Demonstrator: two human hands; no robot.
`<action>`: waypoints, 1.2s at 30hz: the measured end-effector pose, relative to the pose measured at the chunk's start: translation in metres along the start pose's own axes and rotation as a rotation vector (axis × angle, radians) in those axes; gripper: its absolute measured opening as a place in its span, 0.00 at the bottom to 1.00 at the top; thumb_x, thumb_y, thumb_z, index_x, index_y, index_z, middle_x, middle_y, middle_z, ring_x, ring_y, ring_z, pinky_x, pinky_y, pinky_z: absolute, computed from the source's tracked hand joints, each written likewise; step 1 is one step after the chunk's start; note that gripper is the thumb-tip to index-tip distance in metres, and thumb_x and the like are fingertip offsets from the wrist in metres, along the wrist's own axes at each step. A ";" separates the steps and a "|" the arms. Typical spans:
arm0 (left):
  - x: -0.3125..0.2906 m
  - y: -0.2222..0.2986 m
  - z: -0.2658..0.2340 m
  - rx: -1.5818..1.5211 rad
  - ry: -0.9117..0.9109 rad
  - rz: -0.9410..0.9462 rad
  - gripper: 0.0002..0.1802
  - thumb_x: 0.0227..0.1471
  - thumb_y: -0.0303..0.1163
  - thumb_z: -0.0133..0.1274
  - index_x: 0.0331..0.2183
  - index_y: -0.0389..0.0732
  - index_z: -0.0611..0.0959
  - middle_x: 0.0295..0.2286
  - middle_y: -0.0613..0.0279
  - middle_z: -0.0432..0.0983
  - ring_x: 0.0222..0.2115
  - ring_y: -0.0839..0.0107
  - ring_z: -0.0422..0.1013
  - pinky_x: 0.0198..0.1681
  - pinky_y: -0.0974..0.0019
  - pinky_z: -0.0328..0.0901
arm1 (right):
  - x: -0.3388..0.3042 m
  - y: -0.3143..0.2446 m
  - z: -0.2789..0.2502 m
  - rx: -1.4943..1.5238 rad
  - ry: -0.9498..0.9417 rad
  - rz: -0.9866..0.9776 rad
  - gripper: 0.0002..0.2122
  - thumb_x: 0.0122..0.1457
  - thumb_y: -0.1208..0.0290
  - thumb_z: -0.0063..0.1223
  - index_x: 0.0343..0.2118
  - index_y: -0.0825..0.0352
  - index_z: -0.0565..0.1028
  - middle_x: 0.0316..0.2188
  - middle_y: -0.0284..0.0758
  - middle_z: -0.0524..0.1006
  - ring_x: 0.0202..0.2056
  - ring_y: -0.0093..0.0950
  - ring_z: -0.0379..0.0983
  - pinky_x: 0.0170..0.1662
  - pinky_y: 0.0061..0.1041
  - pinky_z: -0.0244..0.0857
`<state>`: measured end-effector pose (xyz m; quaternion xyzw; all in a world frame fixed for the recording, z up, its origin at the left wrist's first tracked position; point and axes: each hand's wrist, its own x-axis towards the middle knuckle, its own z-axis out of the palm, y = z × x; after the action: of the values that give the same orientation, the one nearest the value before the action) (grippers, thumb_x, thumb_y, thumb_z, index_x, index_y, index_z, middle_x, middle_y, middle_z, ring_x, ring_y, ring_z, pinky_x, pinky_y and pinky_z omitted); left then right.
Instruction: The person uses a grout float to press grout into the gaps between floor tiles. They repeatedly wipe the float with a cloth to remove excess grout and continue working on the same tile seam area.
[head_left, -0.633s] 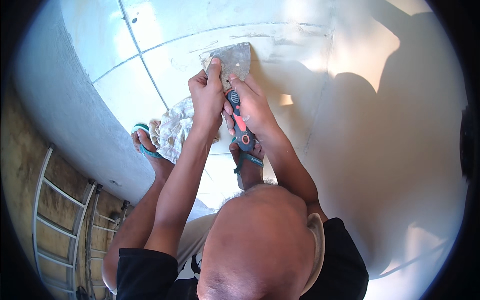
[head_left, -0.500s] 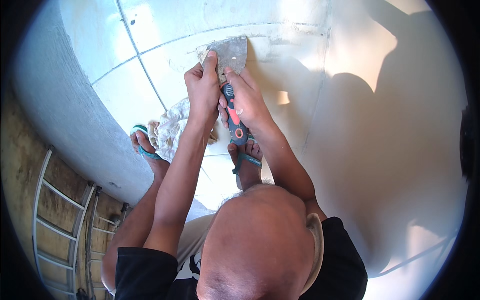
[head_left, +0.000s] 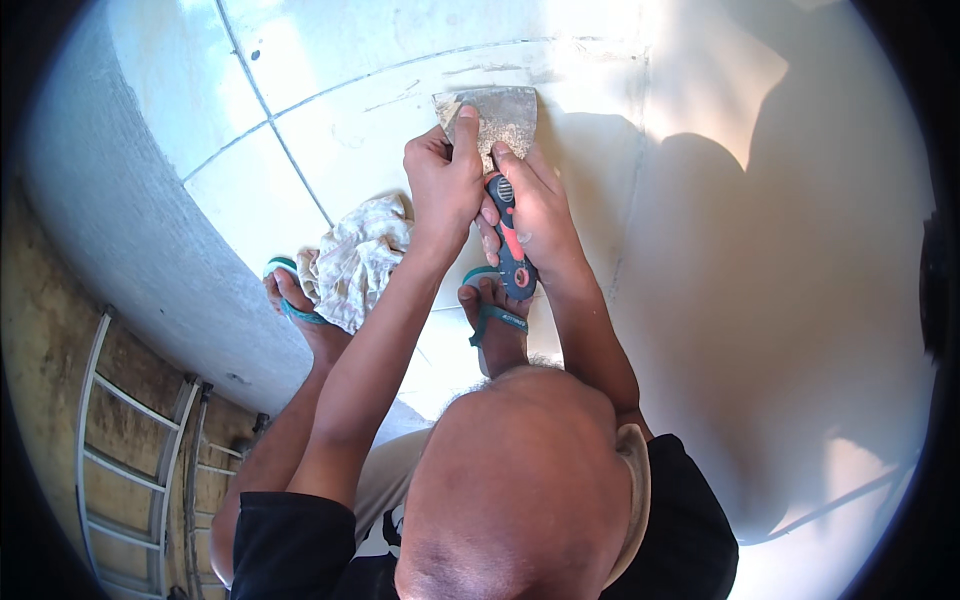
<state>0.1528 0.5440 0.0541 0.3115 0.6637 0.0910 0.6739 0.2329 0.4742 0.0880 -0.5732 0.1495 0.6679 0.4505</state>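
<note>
Both hands grip a putty knife with a wide, stained grey blade and a dark handle with red patches. My left hand pinches the left side of the blade, its thumb lying on the upper face and its fingers partly hidden. Closed around the handle near its neck, my right hand has its thumb at the base of the blade. Pale residue marks the blade's face. The far edge points away from me over the pale floor tiles; whether it touches them I cannot tell.
A crumpled patterned cloth lies on the floor left of the knife. My feet in green-strapped flip-flops stand close by. A grey raised ledge runs along the left, with a metal ladder beyond it. A pale wall or panel fills the right.
Both hands have shifted right with the putty knife, and its blade has turned a little clockwise. More of the cloth shows beside my left arm.
</note>
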 end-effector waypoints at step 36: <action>0.014 0.015 0.017 -0.082 0.078 -0.006 0.30 0.68 0.42 0.54 0.18 0.32 0.77 0.11 0.62 0.70 0.05 0.74 0.61 0.08 0.66 0.53 | 0.018 -0.028 -0.002 -0.066 0.049 0.094 0.12 0.75 0.57 0.45 0.43 0.62 0.66 0.17 0.32 0.70 0.13 0.26 0.68 0.14 0.28 0.62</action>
<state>0.1749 0.5584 0.0496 0.2777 0.6860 0.1282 0.6602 0.2567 0.4960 0.0796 -0.5962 0.1652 0.6788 0.3957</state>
